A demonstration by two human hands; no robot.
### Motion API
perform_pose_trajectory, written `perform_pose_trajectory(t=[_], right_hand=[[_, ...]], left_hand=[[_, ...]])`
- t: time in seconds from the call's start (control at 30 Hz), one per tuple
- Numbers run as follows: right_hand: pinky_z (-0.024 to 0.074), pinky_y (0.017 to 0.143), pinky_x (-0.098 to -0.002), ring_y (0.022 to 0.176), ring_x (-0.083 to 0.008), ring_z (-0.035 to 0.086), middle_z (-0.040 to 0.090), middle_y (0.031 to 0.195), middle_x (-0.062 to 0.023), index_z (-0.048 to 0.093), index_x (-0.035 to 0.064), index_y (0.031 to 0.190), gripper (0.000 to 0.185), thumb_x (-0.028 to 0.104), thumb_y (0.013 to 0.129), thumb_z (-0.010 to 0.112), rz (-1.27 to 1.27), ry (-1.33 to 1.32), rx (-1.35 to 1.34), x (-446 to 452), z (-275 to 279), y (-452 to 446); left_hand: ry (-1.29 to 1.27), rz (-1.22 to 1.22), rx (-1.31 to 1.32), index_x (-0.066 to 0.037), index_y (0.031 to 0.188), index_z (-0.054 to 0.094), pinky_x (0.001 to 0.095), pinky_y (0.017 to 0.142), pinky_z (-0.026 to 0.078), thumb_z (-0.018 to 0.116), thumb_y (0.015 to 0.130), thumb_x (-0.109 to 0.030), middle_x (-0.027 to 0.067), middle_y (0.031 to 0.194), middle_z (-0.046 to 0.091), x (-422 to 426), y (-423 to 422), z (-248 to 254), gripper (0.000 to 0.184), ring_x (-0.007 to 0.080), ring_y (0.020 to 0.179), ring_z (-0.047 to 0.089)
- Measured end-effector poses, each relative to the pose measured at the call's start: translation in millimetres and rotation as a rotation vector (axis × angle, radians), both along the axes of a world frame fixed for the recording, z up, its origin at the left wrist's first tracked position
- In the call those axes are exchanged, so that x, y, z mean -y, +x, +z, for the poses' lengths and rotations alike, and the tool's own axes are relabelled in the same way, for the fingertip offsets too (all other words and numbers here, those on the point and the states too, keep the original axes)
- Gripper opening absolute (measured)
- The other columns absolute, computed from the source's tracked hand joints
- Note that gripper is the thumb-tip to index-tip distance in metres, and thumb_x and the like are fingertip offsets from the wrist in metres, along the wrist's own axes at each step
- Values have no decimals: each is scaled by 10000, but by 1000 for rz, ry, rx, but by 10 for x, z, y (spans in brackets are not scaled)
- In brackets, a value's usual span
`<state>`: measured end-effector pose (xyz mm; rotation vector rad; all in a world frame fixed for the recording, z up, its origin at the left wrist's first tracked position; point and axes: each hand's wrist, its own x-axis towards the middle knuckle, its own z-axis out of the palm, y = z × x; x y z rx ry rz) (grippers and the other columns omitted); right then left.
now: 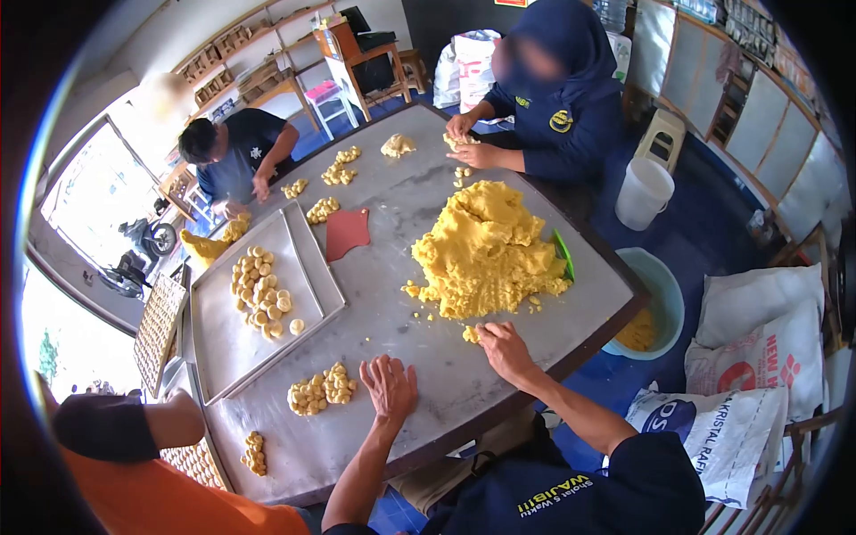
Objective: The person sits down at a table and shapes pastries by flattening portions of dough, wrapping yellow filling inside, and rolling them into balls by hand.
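My left hand (390,389) rests palm down on the metal tabletop with its fingers stretched out; whatever may lie under the palm is hidden. Just to its left sits a cluster of small dough balls (308,394). My right hand (506,352) closes its fingers on a small piece of yellow dough (471,334) at the table surface. Beyond that hand rises a large crumbly mound of yellow dough (486,254), with a green scraper (563,254) leaning at its right side.
A metal tray (214,348) holds pale filled balls (259,290). Near it lies a red plastic sheet (347,234). Co-workers in dark clothes (566,116) handle dough across the table; a person in orange (169,481) is at lower left. A blue tub (673,308) stands right.
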<state>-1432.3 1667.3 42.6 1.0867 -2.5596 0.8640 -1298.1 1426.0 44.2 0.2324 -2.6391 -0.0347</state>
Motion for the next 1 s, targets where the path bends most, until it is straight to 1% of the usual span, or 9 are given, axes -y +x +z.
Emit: perform_pose_trajectory(t=[0.27,0.37,0.47,0.5,0.6,0.63,0.73,0.87,1.0], right_hand=[[434,832,-364,934,-289,519,586,882,-176,612,-117,1171,397,71,822,637,4,509,-228,-78,298,-150],[420,956,-371,1073,-308,499,620,1044,-183,612,-139,1164,419,79,806,632,-65,767,-118,-111,363,-8],[361,1081,-382,1235,-349,451,614,1181,-225,617,-153,1146,412,94,817,633,-157,608,-464,-206,240,359],[376,1109,-391,1295,-354,470,585,1307,-227,636,-105,1178,372,74,853,603,-125,626,-406,-240,178,431],[489,1022,-382,1187,-355,592,645,1227,-206,663,-10,1211,354,-40,880,541,-6,-100,225,-463,40,352],[520,948,-409,1079,-374,628,632,1252,-176,668,44,1212,374,-47,873,539,-32,-109,221,-541,106,231],[527,860,-438,974,-392,644,673,1088,-191,711,10,1072,340,-100,812,522,-241,-178,37,-706,303,-316],[508,748,-446,818,-390,642,672,875,-196,711,-10,953,205,17,821,557,-73,31,-40,-789,-27,-838],[454,673,-456,731,-386,610,606,700,-217,599,-8,781,298,235,893,468,-140,-173,571,-653,305,-385]], left_hand=[[-67,28,-79,-48,955,590,552,1047,262,621,864,-247,119,1051,541,91,-1,-74,221,276,1110,501],[-197,184,42,-64,985,588,548,1040,244,634,881,-300,112,1062,538,-87,97,-189,262,266,1108,495],[68,337,53,-63,1071,584,543,1049,222,639,896,-366,108,1127,543,-105,93,-39,355,260,1140,480],[-11,352,5,-36,1141,588,525,1053,213,598,944,-361,98,1175,556,-122,131,-34,380,251,1130,494],[-111,319,67,-22,1172,588,530,1036,224,568,967,-368,106,1198,560,-338,429,15,403,252,1142,496],[-91,303,101,-34,1165,592,520,1016,253,569,972,-300,101,1188,563,-423,522,28,330,259,1138,502],[209,303,297,-46,1167,595,496,1008,283,578,970,-238,92,1164,573,-477,712,109,275,271,1126,508],[521,373,194,-44,1164,592,458,968,349,585,963,-167,104,1069,600,-446,676,164,236,296,1084,525],[907,306,-117,-8,1101,625,393,860,469,580,992,-171,107,1002,667,-458,773,43,201,249,958,628]])
